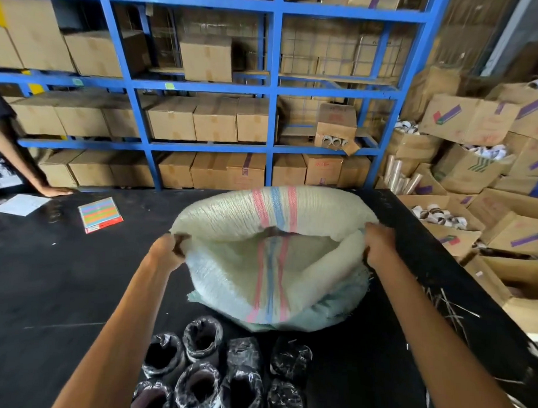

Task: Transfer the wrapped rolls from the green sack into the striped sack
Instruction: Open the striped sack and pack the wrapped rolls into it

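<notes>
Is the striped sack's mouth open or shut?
Open. Left hand and right hand hold the rim of the striped sack apart; its inside shows.

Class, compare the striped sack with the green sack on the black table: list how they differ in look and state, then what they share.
The striped sack is whitish with pink and blue bands; the green sack is plain pale green. The left hand and right hand hold the striped sack's mouth open; the green sack lies flattened beneath it, only its edge showing. Both look woven and rest on the table.
</notes>
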A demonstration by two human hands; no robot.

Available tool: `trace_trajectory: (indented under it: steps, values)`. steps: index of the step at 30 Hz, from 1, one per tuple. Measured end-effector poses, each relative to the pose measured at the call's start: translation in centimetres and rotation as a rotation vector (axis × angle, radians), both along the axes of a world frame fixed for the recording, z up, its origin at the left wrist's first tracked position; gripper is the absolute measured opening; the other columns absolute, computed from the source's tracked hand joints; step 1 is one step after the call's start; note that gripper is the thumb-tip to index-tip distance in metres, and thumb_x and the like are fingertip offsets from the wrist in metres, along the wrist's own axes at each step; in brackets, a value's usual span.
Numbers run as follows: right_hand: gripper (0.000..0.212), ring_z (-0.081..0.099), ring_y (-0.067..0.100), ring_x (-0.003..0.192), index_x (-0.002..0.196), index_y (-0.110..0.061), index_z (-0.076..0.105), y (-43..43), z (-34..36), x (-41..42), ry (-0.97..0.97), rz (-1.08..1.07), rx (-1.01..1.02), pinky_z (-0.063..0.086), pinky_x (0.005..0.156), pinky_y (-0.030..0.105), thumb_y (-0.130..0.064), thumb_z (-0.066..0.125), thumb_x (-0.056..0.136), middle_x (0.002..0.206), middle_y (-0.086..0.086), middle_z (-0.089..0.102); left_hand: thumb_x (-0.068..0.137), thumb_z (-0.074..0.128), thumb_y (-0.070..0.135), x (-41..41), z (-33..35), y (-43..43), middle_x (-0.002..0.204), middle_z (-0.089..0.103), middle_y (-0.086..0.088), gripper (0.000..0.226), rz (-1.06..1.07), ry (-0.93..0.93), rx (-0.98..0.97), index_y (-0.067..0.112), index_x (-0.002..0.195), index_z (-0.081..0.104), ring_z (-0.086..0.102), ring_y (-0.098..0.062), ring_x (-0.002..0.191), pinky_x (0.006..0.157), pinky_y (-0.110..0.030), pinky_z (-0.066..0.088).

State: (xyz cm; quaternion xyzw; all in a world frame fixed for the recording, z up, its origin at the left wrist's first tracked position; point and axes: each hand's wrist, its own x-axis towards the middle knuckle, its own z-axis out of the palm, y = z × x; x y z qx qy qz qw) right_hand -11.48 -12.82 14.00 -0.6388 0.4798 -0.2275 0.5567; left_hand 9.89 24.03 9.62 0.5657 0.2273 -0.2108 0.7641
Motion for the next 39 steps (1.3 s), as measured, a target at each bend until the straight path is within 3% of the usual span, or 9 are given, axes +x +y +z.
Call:
trace_trajectory:
  steps: [4,7,13,16,20,25,30,34,39]
  values:
    - [0.021,0.059,0.023,0.089,0.115,-0.001,0.061,0.6,2.8,-0.8,-0.127,0.244,0.321,0.037,0.072,0.016,-0.014,0.053,0.101,0.101,0.010,0.063,0.102,0.027,0.028,-0.4,1.9,-0.1,0.110,0.072,0.000,0.044,-0.024,0.091,-0.131,0.015,0.107,0.070,0.066,-0.023,0.101,0.086,-0.036,0.058]
    - [0.030,0.069,0.020,0.067,0.107,-0.004,0.068,-3.7,3.8,-2.8,-0.133,0.303,0.367,0.053,0.055,0.022,-0.024,0.045,0.105,0.084,0.010,0.074,0.105,0.029,0.034,-0.3,3.8,3.6,0.099,0.077,-0.006,0.044,-0.037,0.115,-0.155,0.013,0.107,0.068,0.066,-0.032,0.097,0.073,-0.038,0.059]
    - [0.056,0.075,0.026,0.080,0.101,-0.009,0.080,-7.4,2.8,-5.6,-0.181,0.472,0.515,0.061,0.074,0.039,-0.048,0.087,0.063,0.094,0.013,0.077,0.087,0.065,0.039,1.2,2.5,7.6,0.104,0.076,-0.006,0.026,-0.096,0.120,-0.242,0.019,0.101,0.072,0.071,-0.025,0.090,0.077,-0.041,0.057]
    - [0.095,0.071,0.023,0.099,0.135,-0.012,0.060,-7.6,2.1,-5.8,-0.055,0.562,0.368,0.063,0.074,0.032,-0.028,0.099,0.049,0.116,0.013,0.072,0.068,0.088,0.039,1.1,1.7,8.1,0.109,0.074,-0.011,0.061,-0.352,-0.134,-0.011,0.013,0.118,0.067,0.070,-0.025,0.097,0.083,-0.042,0.056]
    - [0.111,0.065,0.023,0.109,0.125,-0.018,0.059,-8.0,2.2,-6.3,0.058,0.584,0.216,0.062,0.073,0.032,-0.023,0.104,0.023,0.118,0.009,0.068,0.059,0.095,0.012,1.6,-0.2,8.4,0.121,0.066,-0.015,0.086,-0.432,-0.295,0.426,0.014,0.130,0.048,0.066,-0.029,0.108,0.080,-0.043,0.058]
    - [0.040,0.064,0.019,0.090,0.098,-0.014,0.070,-6.7,0.8,-5.7,0.196,0.476,-0.204,0.050,0.073,0.030,-0.024,0.091,0.066,0.102,0.008,0.070,0.064,0.089,0.036,0.3,-0.6,5.6,0.118,0.067,-0.017,0.070,-0.202,-0.412,0.911,0.012,0.124,0.061,0.064,-0.036,0.104,0.087,-0.044,0.056]
    - [0.045,0.065,0.032,0.087,0.102,-0.016,0.073,-6.0,-1.7,-5.4,0.536,0.323,-0.985,0.054,0.075,0.040,-0.055,0.075,0.080,0.097,0.012,0.066,0.081,0.078,0.035,-2.3,-0.6,4.7,0.102,0.070,-0.023,0.033,-0.241,-0.576,1.287,0.010,0.103,0.075,0.066,-0.045,0.096,0.076,-0.045,0.054]
    - [0.035,0.065,0.036,0.094,0.109,-0.005,0.069,-1.4,-2.2,-3.5,0.490,0.085,-1.055,0.056,0.077,0.046,-0.036,0.058,0.098,0.107,0.017,0.066,0.092,0.070,0.030,-2.5,-0.5,2.3,0.085,0.067,-0.019,0.036,-0.240,-0.458,0.907,-0.006,0.094,0.071,0.064,-0.034,0.082,0.072,-0.042,0.052]
    - [0.042,0.051,0.038,0.131,0.140,0.000,0.050,2.6,0.4,1.1,0.052,-0.043,-0.211,0.041,0.108,0.044,-0.022,0.040,0.106,0.142,0.021,0.053,0.104,0.049,0.019,-3.0,1.6,-1.9,0.108,0.069,-0.010,0.026,-0.167,-0.021,-0.086,0.002,0.115,0.065,0.066,-0.025,0.100,0.089,-0.044,0.055]
